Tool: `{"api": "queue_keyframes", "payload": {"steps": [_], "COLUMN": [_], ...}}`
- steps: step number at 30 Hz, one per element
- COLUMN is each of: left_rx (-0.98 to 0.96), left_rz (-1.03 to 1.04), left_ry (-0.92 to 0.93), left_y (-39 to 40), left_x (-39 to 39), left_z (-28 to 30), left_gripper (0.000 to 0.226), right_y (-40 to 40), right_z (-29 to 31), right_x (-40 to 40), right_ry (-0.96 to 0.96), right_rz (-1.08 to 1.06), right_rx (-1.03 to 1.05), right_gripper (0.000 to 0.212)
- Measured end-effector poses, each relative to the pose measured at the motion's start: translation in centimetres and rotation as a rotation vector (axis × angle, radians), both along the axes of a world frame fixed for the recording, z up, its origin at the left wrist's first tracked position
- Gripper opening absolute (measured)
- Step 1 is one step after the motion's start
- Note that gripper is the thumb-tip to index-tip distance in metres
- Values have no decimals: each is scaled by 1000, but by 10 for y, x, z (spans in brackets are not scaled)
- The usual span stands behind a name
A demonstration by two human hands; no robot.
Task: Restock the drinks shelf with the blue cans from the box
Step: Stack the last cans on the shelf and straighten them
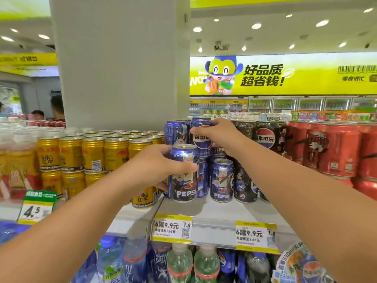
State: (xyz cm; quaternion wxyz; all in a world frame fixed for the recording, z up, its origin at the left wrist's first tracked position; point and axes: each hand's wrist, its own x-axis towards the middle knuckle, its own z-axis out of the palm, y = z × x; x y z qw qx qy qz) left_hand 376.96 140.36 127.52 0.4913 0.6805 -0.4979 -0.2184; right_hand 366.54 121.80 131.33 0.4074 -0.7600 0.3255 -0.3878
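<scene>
left hand [161, 166] grips front can [183, 172] | right hand [220, 135] grips stacked can [201, 137] at 1 o'clock | risk: nudged stack topples

My shelf [214, 209] carries gold cans [93, 154], blue cans [222, 180], black cans [244, 184] and red cans [336, 150], all upright.

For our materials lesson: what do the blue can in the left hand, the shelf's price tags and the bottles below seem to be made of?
Blue can: likely thin metal with a glossy printed coat; its silver rim shines beside the left hand.
Price tags: seemingly printed paper in yellow holders, probably plastic.
Bottles: probably clear plastic; you can see through them.
</scene>
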Motion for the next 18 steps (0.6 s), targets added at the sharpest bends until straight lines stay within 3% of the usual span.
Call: {"api": "queue_keyframes", "payload": {"steps": [9,18], "left_rx": [-24,-54], "left_rz": [-7,-35], "left_ry": [39,72], "left_y": [3,7], "left_x": [6,10], "left_z": [-4,-3], "left_gripper": [42,38], "right_y": [4,8], "right_z": [-9,-17], "right_x": [11,12], "right_ry": [5,13], "right_rz": [-28,-46], "right_rx": [-62,-59], "right_gripper": [105,95]}}
